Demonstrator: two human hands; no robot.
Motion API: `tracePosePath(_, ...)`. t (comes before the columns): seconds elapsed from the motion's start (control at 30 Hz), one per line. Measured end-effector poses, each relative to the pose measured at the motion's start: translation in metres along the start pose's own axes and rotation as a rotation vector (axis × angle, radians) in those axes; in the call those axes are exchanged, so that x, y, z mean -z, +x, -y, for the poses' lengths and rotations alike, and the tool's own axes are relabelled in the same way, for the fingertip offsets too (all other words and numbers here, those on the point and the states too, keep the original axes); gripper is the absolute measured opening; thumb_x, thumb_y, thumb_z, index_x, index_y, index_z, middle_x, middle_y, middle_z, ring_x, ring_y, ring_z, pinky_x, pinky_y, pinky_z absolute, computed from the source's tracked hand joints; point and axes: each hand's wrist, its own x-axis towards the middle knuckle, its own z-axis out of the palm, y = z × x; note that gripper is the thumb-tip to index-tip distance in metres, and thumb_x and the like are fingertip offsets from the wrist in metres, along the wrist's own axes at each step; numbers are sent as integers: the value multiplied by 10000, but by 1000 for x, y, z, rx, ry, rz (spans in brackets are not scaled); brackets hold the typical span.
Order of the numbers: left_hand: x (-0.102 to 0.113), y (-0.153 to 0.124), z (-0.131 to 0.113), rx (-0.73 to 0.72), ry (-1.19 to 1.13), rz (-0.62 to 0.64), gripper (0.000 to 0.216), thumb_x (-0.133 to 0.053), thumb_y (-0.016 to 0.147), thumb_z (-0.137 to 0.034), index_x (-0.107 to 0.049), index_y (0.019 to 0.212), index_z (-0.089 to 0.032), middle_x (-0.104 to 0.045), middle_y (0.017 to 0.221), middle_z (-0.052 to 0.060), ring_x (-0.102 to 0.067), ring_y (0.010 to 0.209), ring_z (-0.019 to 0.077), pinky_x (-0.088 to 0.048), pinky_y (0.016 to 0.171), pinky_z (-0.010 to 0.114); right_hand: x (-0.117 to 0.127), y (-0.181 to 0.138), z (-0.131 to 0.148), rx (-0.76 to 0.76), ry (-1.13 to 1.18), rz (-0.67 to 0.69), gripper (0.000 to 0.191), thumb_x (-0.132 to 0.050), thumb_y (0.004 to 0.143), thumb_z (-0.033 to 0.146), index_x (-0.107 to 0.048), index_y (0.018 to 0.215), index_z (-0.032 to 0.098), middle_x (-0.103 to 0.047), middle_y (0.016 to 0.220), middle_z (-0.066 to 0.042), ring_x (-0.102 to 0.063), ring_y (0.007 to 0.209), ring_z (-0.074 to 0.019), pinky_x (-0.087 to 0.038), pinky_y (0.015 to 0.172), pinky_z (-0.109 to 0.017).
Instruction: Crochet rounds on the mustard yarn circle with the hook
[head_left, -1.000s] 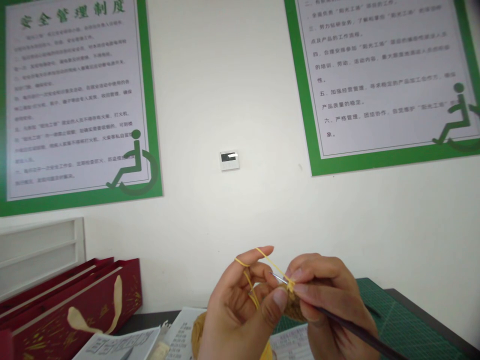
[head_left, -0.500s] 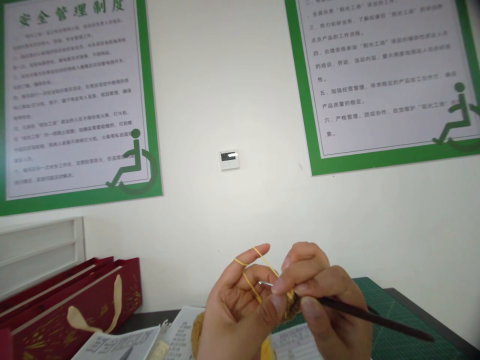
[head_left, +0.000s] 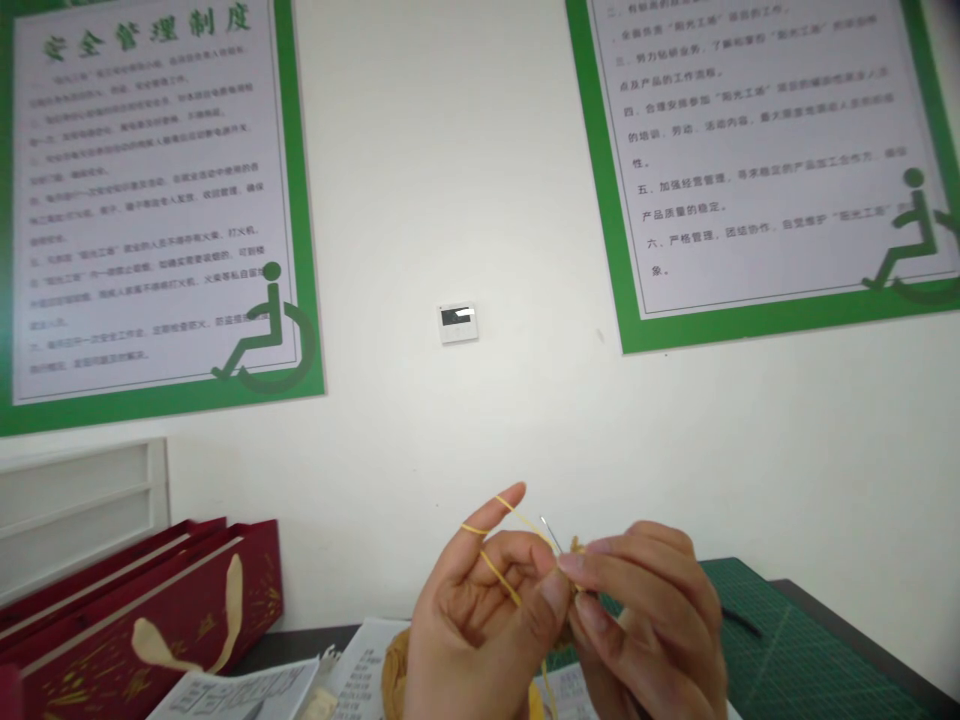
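White wall [head_left: 375,430] is rising behind my yarn work.

Above the bench [head_left: 300,643], my left hand [head_left: 484,635] is pinching the small piece [head_left: 576,546], yellow yarn [head_left: 500,577] looping its index finger; my right hand [head_left: 652,610] is pressing beside it, apparently gripping the hook [head_left: 551,534]. Some stitches are showing, my fingers hiding most; the ball [head_left: 395,672] is waiting unworked.

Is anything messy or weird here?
Nothing looks spilled or broken. One odd bit: a faint smudge on the white wall, left of the right poster, darker than its surroundings. The yarn on the left hand looks untangled.
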Motion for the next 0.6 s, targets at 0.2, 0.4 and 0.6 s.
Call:
tracePosePath(0.2,-2,-1,-4,-52,56,7,633,-944,689,-131,-726,1270,-252,-746,704,8,-655,651,143,-537,632,243,6,12,5,-233,185,52,120,-597,1028,174,-689,952,175,-659,965,-35,-648,900,-165,-533,742,-335)
tracePosePath(0.4,8,3,-9,53,95,46,680,-916,735,-157,-669,1364,-229,-720,736,18,-627,682,146,-473,647,245,3,3,7,-425,383,-143,96,-627,1017,219,-719,1001,195,-664,865,-23,-640,818,-185,-536,746,-370)
tracePosePath(0.6,16,6,-11,174,52,94,690,-937,708,-189,-702,1355,-223,-738,849,69,-638,751,179,-504,739,324,-8,-4,15,-683,588,-242,94,-626,1032,275,-707,1002,238,-653,836,-2,-613,783,-164,-509,666,-316)
